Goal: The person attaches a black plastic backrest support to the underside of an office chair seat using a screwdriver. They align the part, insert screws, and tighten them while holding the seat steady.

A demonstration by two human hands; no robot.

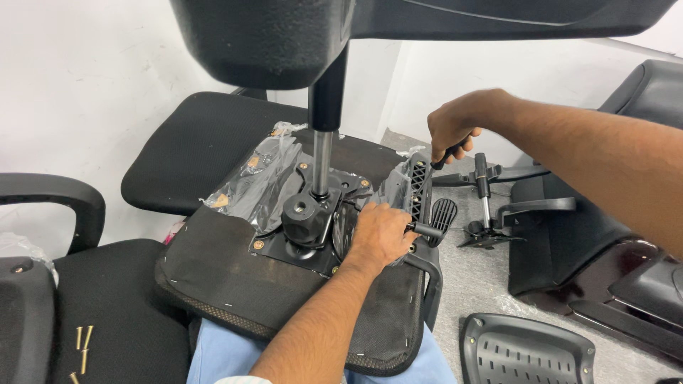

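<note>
An upturned black office chair seat (220, 277) lies across my lap, its metal tilt mechanism (307, 220) bolted on with the gas lift column (321, 160) rising from it. My left hand (380, 235) rests on the seat's right side, fingers pressed against a black perforated plastic armrest bracket (418, 186). My right hand (454, 126) is above it, closed on a black tool handle (450, 152) pointing down at the bracket. Crumpled clear plastic wrap (260, 178) lies over the seat by the mechanism.
Another chair seat (192, 146) lies behind, against the white wall. At left is a chair with an armrest (50, 195) and several brass screws (82, 341) on its seat. Chair arms and levers (498, 206), a backrest shell (526, 352) and dark chair parts (612, 270) lie on the grey floor at right.
</note>
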